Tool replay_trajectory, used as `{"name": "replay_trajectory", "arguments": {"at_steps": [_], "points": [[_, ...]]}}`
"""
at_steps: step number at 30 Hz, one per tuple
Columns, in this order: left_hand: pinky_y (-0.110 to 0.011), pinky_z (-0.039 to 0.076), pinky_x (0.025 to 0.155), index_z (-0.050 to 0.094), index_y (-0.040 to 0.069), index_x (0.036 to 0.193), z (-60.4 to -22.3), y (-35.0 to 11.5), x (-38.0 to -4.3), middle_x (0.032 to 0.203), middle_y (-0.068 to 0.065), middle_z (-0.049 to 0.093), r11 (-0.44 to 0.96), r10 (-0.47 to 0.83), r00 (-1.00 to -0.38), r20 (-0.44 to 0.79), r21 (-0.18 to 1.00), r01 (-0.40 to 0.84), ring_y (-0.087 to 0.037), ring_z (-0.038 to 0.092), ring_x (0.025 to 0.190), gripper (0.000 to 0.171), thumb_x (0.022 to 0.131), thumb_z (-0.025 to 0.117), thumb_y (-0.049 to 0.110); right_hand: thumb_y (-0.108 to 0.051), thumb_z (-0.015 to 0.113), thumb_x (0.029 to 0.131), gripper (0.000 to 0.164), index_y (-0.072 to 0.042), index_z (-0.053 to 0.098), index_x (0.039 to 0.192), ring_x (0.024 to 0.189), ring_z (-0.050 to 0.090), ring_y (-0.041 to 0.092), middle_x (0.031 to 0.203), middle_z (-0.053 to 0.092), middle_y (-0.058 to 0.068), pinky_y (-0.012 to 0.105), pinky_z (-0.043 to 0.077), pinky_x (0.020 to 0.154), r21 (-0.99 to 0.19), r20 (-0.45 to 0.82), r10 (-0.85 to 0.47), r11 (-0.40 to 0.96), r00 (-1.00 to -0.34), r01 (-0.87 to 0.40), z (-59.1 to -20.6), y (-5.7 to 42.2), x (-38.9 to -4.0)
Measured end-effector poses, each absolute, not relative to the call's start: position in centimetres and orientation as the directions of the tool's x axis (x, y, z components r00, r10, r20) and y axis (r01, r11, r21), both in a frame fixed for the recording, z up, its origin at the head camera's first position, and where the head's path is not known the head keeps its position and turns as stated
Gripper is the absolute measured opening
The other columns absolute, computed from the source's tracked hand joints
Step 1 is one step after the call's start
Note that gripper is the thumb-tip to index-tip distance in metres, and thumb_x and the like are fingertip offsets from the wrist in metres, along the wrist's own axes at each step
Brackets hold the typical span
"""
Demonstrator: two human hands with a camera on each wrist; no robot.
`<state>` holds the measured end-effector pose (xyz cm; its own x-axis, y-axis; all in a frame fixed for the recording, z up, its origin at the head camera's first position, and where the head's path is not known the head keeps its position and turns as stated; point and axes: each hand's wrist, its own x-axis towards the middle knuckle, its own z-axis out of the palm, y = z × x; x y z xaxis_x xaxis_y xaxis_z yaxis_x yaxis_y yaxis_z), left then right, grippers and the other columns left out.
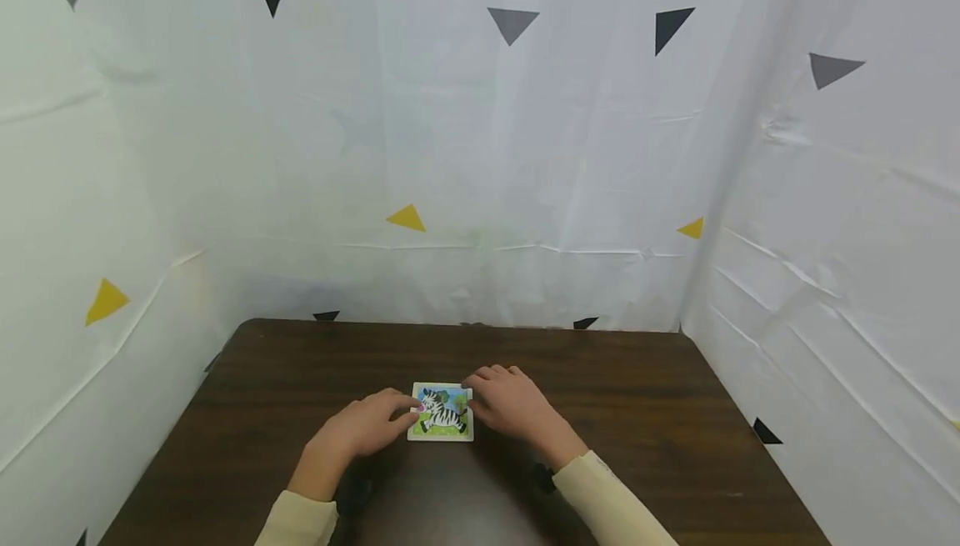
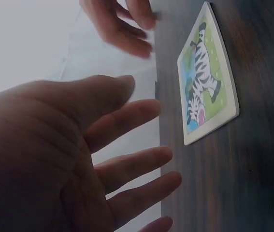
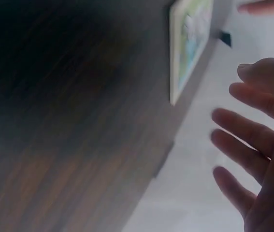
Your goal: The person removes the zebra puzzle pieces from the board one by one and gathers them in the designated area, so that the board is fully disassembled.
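A square zebra picture puzzle point(image 1: 442, 425) with a pale border lies flat on the dark wooden table point(image 1: 300, 371). It shows a striped zebra on green grass under blue sky. At its left edge hovers my left hand point(image 1: 365, 425), fingers spread and relaxed, holding nothing. My right hand point(image 1: 513, 403) is over the puzzle's right side, its fingers also loose and without anything in them. In the left wrist view the puzzle point(image 2: 207, 79) is apart from the left fingertips. The right wrist view has the puzzle point(image 3: 190, 43) beyond the right fingertips, partly cut off.
White curtain walls point(image 1: 450, 129) with grey, black and yellow triangles enclose the table at the back and both sides. Bare wood stretches around the puzzle. Dark bands point(image 1: 543, 477) sit under both wrists, near the cream sleeves point(image 1: 607, 500).
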<state>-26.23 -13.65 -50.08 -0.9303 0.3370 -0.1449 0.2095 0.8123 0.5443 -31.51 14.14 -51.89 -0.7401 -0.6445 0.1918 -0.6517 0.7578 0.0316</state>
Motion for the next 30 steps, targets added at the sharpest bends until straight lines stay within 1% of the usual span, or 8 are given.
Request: {"name": "replay_trajectory", "arguments": {"at_steps": [2, 4, 10, 14, 18, 21, 27, 30], "points": [[-0.075, 0.036, 0.119, 0.07, 0.019, 0.145, -50.0, -13.5, -26.5, 0.156, -0.013, 0.06, 0.817, 0.339, -0.929, -0.145, 0.535, 0.215, -0.039, 0.055, 0.147, 0.04, 0.11, 0.062, 0.036, -0.034, 0.07, 0.106, 0.03, -0.024, 0.074, 0.134, 0.115, 0.072, 0.018, 0.125, 0.076, -0.004, 0.045, 0.059, 0.098, 0.076, 0.151, -0.677, 0.734, -0.72, -0.674, -52.2, 13.1, -32.2], [-0.077, 0.033, 0.12, 0.069, 0.017, 0.146, -50.1, -13.3, -26.8, 0.159, -0.015, 0.057, 0.824, 0.342, -0.927, -0.153, 0.524, 0.217, -0.041, 0.053, 0.149, 0.04, 0.11, 0.063, 0.034, -0.035, 0.069, 0.107, 0.03, -0.027, 0.074, 0.135, 0.111, 0.073, 0.015, 0.123, 0.077, -0.006, 0.041, 0.06, 0.095, 0.112, 0.108, -0.697, 0.717, -0.709, -0.688, -52.5, 12.1, -32.8], [-0.077, 0.036, 0.118, 0.069, 0.016, 0.147, -50.9, -12.9, -27.4, 0.163, -0.017, 0.053, 0.827, 0.356, -0.917, -0.181, 0.519, 0.218, -0.044, 0.05, 0.15, 0.042, 0.108, 0.067, 0.033, -0.032, 0.068, 0.107, 0.028, -0.031, 0.074, 0.134, 0.108, 0.075, 0.012, 0.12, 0.078, -0.007, 0.036, 0.062, 0.091, 0.228, 0.064, -0.754, 0.649, -0.653, -0.726, -52.8, 10.5, -34.1], [-0.076, 0.036, 0.119, 0.071, 0.016, 0.145, -51.9, -12.8, -27.7, 0.166, -0.018, 0.049, 0.809, 0.376, -0.912, -0.165, 0.538, 0.236, -0.045, 0.048, 0.152, 0.039, 0.11, 0.063, 0.033, -0.031, 0.065, 0.109, 0.027, -0.031, 0.075, 0.133, 0.103, 0.075, 0.01, 0.118, 0.078, -0.007, 0.032, 0.063, 0.088, 0.292, 0.048, -0.79, 0.596, -0.611, -0.748, -53.0, 10.0, -34.4], [-0.076, 0.036, 0.119, 0.074, 0.016, 0.14, -53.0, -12.5, -27.8, 0.166, -0.019, 0.049, 0.792, 0.393, -0.906, -0.154, 0.557, 0.249, -0.046, 0.048, 0.152, 0.037, 0.111, 0.061, 0.034, -0.033, 0.064, 0.11, 0.027, -0.033, 0.074, 0.134, 0.097, 0.075, 0.008, 0.116, 0.078, -0.008, 0.029, 0.062, 0.083, 0.337, 0.006, -0.807, 0.557, -0.59, -0.759, -52.8, 10.1, -34.0], [-0.078, 0.036, 0.117, 0.076, 0.015, 0.135, -53.4, -12.1, -27.7, 0.163, -0.02, 0.052, 0.786, 0.392, -0.904, -0.171, 0.572, 0.233, -0.046, 0.05, 0.15, 0.035, 0.109, 0.063, 0.035, -0.033, 0.064, 0.109, 0.027, -0.033, 0.073, 0.134, 0.091, 0.075, 0.006, 0.115, 0.078, -0.009, 0.028, 0.062, 0.079, 0.355, -0.01, -0.817, 0.536, -0.576, -0.766, -52.5, 10.3, -33.5], [-0.072, 0.037, 0.121, 0.076, 0.017, 0.13, -53.6, -11.6, -27.5, 0.164, -0.018, 0.052, 0.764, 0.395, -0.902, -0.171, 0.607, 0.22, -0.044, 0.047, 0.154, 0.033, 0.109, 0.064, 0.038, -0.032, 0.066, 0.108, 0.03, -0.035, 0.071, 0.137, 0.069, 0.063, 0.005, 0.112, 0.078, -0.009, 0.025, 0.055, 0.065, 0.348, -0.012, -0.806, 0.551, -0.591, -0.759, -52.0, 10.7, -33.1], [-0.071, 0.034, 0.123, 0.076, 0.019, 0.129, -53.8, -11.5, -27.5, 0.163, -0.015, 0.053, 0.763, 0.392, -0.905, -0.163, 0.607, 0.222, -0.044, 0.042, 0.157, 0.032, 0.109, 0.064, 0.04, -0.032, 0.065, 0.108, 0.033, -0.036, 0.069, 0.141, 0.062, 0.056, 0.006, 0.111, 0.078, -0.008, 0.024, 0.053, 0.062, 0.347, -0.023, -0.809, 0.545, -0.587, -0.764, -52.0, 10.9, -33.0]]}}
